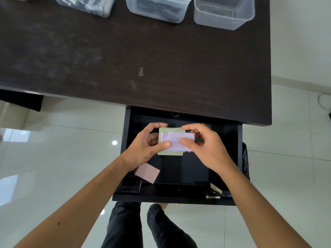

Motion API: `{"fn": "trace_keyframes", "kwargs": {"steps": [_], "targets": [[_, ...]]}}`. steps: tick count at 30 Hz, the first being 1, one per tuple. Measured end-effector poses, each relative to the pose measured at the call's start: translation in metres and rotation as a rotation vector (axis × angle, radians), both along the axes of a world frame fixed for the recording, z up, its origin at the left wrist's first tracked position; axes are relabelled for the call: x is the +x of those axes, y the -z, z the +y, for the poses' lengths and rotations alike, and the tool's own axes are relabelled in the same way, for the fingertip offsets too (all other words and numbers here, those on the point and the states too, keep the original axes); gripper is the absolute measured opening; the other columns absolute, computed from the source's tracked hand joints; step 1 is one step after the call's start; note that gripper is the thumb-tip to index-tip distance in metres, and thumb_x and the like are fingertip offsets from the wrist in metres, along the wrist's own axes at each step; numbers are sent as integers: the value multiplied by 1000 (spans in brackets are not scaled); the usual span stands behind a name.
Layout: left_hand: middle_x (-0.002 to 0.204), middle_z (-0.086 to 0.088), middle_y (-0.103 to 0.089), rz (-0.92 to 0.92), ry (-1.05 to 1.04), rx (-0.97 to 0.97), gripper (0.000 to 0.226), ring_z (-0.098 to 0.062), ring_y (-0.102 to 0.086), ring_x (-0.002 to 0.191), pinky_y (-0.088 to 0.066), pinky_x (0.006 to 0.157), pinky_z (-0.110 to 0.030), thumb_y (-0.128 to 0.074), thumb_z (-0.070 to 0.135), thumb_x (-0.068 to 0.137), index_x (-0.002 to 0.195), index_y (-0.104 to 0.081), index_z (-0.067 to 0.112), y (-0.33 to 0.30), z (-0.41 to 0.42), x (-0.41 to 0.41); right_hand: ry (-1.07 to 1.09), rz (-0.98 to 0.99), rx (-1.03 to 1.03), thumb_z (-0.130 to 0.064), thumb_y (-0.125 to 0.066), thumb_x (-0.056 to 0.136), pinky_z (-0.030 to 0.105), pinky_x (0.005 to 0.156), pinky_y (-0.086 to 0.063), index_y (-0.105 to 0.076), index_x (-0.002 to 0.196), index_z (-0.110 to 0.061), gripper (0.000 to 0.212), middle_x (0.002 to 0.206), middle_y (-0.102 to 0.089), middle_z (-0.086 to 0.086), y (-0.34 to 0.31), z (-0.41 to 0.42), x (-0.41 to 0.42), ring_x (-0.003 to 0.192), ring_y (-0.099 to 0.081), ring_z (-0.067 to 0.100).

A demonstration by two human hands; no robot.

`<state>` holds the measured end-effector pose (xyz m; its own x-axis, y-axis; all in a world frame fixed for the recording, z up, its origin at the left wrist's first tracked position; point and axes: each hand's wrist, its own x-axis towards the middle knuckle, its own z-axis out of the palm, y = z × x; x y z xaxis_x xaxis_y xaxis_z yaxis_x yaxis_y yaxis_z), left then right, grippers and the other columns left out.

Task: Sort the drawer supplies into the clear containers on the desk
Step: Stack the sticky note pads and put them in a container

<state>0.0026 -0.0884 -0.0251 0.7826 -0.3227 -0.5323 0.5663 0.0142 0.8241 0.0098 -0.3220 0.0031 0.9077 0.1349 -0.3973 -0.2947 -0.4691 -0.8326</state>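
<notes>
Over the open black drawer point(239, 149), both hands hold a stack of sticky notes point(174, 142), pale green below and lilac on top. My left hand point(146, 145) grips its left side, thumb on top. My right hand point(206, 144) pinches the lilac notes at the right side. A pink sticky note pad point(147, 173) lies in the drawer's near left corner, partly under my left wrist. Three clear containers stand at the desk's far edge: the left one point(89, 4) holds grey items, the middle one point(157, 9) holds dark cables, the right one point(223, 13) looks empty.
The dark wooden desk point(143, 51) spans the top half. A small metal object point(213, 195) and a pale box point(215, 187) lie at the drawer's near right corner. A black bag point(245, 161) hangs at the drawer's right. Glossy white floor tiles lie below, and my legs in dark trousers.
</notes>
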Motion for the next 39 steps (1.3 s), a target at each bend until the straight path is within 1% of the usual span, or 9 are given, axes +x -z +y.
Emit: {"fn": "trace_keyframes", "kwargs": {"steps": [4,8,14,17,19,22,26,30,39], "targets": [[124,-8,-74,1,-7,-10,75,-22,-74,113,-62,92,-34,-84,26,78,143,-49,21,-1,1,3,33,-66,-27,-32,-88,85,33,76,-63,-72,121,-32,39,103,-62,-11,5,14,-1,89,-67,13],[124,-9,-75,9,-28,-9,74,-24,-75,113,-62,94,-37,-86,23,77,142,-51,20,2,5,6,101,9,67,-45,-85,82,34,78,-62,-65,128,-38,51,100,-66,-6,13,12,-6,86,-69,17],[122,-8,-75,-7,-70,29,70,-18,-74,110,-61,89,-29,-84,24,82,143,-50,24,3,9,16,236,187,252,-58,-59,87,35,75,-56,-66,116,-18,49,103,-69,6,26,2,-25,85,-67,17],[122,-7,-75,-13,-88,43,60,-13,-73,110,-58,88,-24,-81,16,90,142,-50,24,3,10,23,97,228,112,-53,-75,83,31,79,-56,-75,101,-27,31,96,-74,-2,37,4,-42,87,-69,15],[126,-5,-74,-12,-86,34,60,-16,-71,119,-57,98,-28,-81,17,91,142,-50,24,4,12,29,-60,170,4,-40,-89,79,25,77,-54,-77,98,-30,25,94,-74,-6,48,14,-52,85,-68,12],[131,-6,-73,11,-89,-7,65,-22,-67,126,-51,111,-37,-85,18,88,143,-52,25,6,14,35,-315,32,-105,-47,-96,70,15,81,-47,-75,102,-29,42,97,-66,-15,60,37,-58,92,-62,10],[133,-7,-73,38,-80,-31,76,-25,-66,128,-49,113,-41,-89,31,78,144,-52,28,9,17,38,-552,-46,-396,-65,-89,64,27,99,-43,-63,115,-30,67,115,-52,-13,69,62,-56,112,-47,13],[131,-8,-74,66,-43,-27,75,-26,-69,124,-53,110,-44,-88,27,79,144,-50,23,13,16,35,-600,-74,-569,-67,-84,69,34,105,-41,-60,122,-26,71,126,-50,-5,72,70,-53,118,-48,19],[130,-13,-73,80,-26,-38,72,-31,-69,123,-57,104,-42,-89,21,81,143,-52,28,14,15,29,-572,4,-428,-34,-83,86,36,108,-46,-61,125,-21,46,130,-45,-5,72,57,-52,124,-45,16]]}}
